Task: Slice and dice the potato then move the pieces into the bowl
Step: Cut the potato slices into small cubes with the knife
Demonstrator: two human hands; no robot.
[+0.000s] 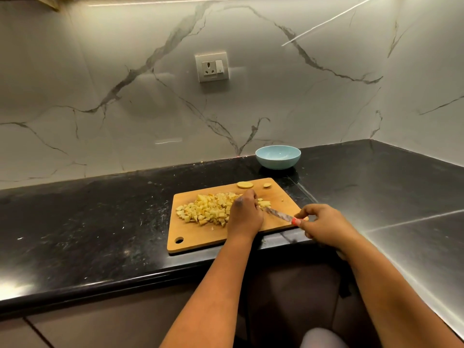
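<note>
The left hand (244, 217) is lying on the wooden cutting board (251, 237), knuckles up, with its fingers curled down onto the potato pieces (208, 209). The fingertips are hidden, so I cannot tell if they are pinching a piece or only pressing on it. The right hand (324, 228) is pinching the orange handle of a knife (280, 214) between its thumb and fingers. The blade is pointing toward the left hand, and its tip is sitting just beside those fingers, low over the board.

The potato is already cut into lots of little yellow cubes. They are piling up on the middle and left part of the board, and a few are lying just past the left hand's fingers. Two round end slices (245, 184) are sitting apart at the far edge of the board.

The light blue bowl (278, 156) is standing behind the board, near the wall, with nothing in it that I can see. Everything is resting on a shiny black counter (100, 222). A white wall socket (212, 67) is sitting on the marble wall above.
</note>
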